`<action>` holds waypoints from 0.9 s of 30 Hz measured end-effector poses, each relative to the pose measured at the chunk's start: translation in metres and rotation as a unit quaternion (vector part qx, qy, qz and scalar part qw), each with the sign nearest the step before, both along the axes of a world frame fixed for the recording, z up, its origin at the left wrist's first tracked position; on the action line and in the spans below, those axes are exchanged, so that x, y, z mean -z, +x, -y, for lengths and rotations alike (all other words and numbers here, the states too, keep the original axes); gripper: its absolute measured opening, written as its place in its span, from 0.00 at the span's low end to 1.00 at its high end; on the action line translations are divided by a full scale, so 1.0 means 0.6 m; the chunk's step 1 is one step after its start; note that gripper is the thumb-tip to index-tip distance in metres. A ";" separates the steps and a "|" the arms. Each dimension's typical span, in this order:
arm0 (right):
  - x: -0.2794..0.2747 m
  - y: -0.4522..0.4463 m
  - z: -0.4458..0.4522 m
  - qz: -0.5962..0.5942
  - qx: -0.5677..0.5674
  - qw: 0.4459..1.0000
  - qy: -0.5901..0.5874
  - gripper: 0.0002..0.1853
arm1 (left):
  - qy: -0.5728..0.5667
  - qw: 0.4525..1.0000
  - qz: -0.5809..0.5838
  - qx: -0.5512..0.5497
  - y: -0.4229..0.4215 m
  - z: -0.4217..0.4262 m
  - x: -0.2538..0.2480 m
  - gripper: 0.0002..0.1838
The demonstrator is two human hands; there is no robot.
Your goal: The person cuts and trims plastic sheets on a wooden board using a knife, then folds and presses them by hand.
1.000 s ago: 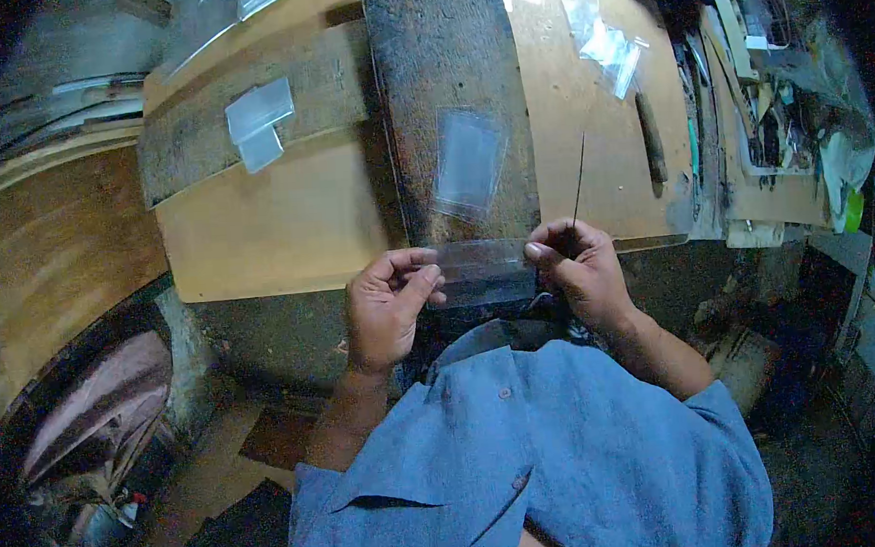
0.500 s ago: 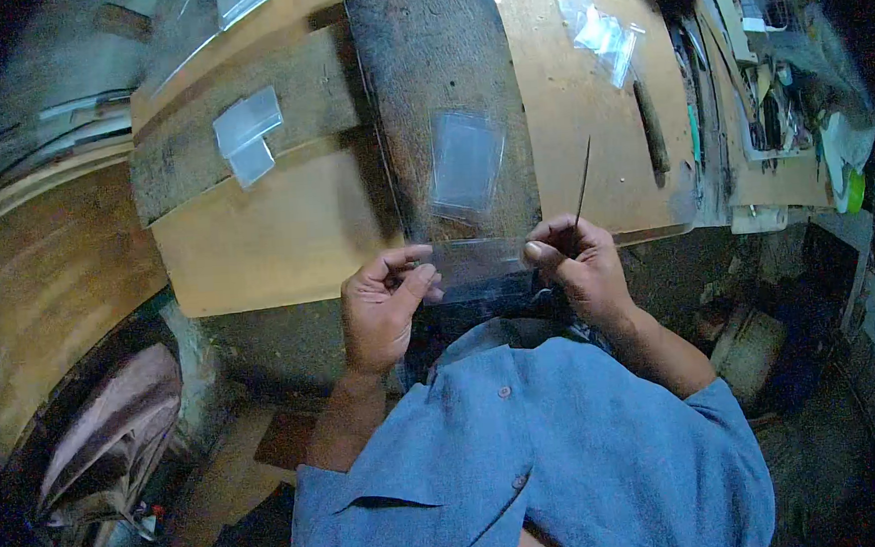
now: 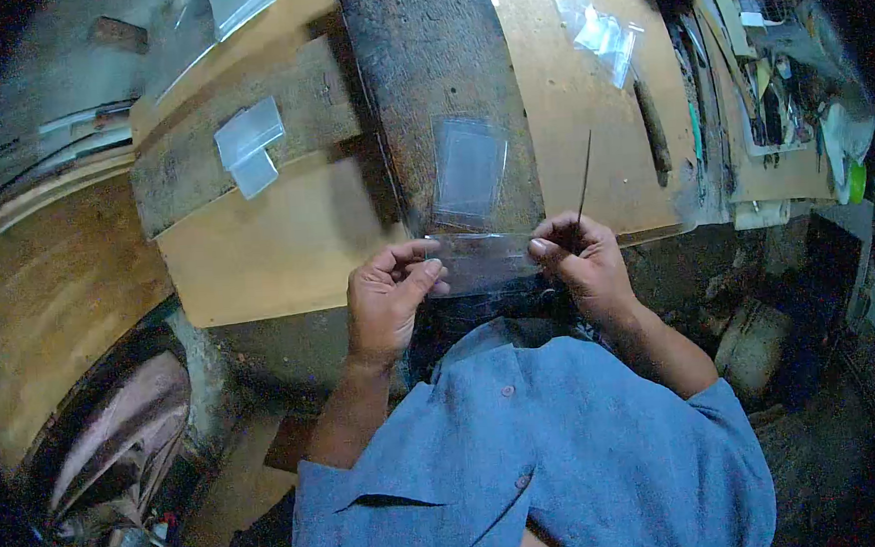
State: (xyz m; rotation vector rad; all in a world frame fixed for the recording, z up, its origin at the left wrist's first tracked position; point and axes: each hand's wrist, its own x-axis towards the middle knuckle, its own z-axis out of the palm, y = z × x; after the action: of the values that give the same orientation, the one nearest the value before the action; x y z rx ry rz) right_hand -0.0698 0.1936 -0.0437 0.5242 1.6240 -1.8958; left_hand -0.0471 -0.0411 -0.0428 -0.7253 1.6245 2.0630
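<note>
A clear plastic sheet (image 3: pixel 485 263) is stretched between my two hands at the near edge of a dark wooden board (image 3: pixel 434 53). My left hand (image 3: pixel 395 294) pinches its left end between thumb and fingers. At the right end, my right hand (image 3: pixel 579 259) grips the sheet, and a thin dark pointed tool (image 3: pixel 586 176) sticks up from the same fingers. Just beyond the held sheet, a stack of clear rectangular pieces (image 3: pixel 470 169) lies on the board.
Clear pieces (image 3: pixel 248 145) lie on the left board, others (image 3: pixel 608 44) on the right panel (image 3: pixel 579 134) near a dark rod (image 3: pixel 653 132). A tray with tools (image 3: pixel 775 122) stands far right. Pale crumpled material (image 3: pixel 131 418) is at lower left.
The view has shifted slightly, so the boards appear a little lower and further left. The held sheet is tilted differently and shows more of its face. Both hands keep their hold.
</note>
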 end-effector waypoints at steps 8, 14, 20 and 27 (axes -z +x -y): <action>0.022 -0.015 -0.011 -0.037 -0.121 0.992 0.003 0.06 | -0.027 0.985 -0.017 0.170 -0.054 0.016 0.010 0.11; 0.025 -0.014 0.012 -0.023 -0.079 0.996 -0.030 0.10 | -0.105 0.976 -0.092 0.166 -0.116 -0.005 0.019 0.11; 0.047 -0.033 0.025 0.011 -0.041 0.999 0.009 0.10 | -0.107 0.977 -0.179 0.038 -0.140 -0.036 0.034 0.15; 0.115 -0.043 0.030 -0.053 -0.070 0.991 0.101 0.09 | -0.325 0.925 -0.169 0.100 -0.076 -0.018 0.055 0.19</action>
State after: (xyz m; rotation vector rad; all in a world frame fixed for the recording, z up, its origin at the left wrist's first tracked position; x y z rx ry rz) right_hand -0.0954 0.1757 -0.1128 0.3850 1.8828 -1.6924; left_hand -0.0927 -0.0302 -0.0759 -0.3716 2.5128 1.5504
